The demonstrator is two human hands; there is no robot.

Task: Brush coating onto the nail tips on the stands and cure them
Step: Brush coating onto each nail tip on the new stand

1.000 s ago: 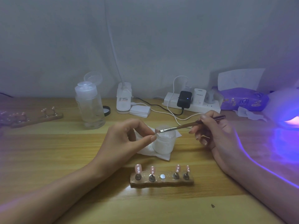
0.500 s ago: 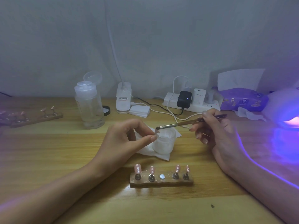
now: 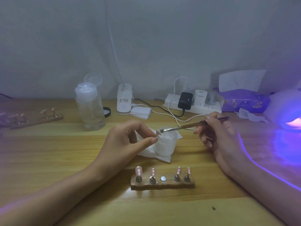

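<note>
Count on the tabletop (image 3: 48, 160): two stands, the near stand (image 3: 162, 185) and the far stand (image 3: 37, 119) at left; one brush (image 3: 182, 127); one jar (image 3: 166, 144); one bottle (image 3: 90, 108). The near stand carries four pink tips (image 3: 138, 170) on pegs; its middle seat shows a bare metal disc (image 3: 163, 178). The left hand (image 3: 123, 142) pinches a fifth tip (image 3: 157, 132) between thumb and forefinger, above the jar's left rim. The right hand (image 3: 216, 132) grips the brush, fingers curled round the handle; the bristles touch the held tip. One lamp (image 3: 290, 110) glows violet at far right. Labels on the white charger (image 3: 200, 96) and the tissue pack (image 3: 244, 101) are too blurred to read.
</note>
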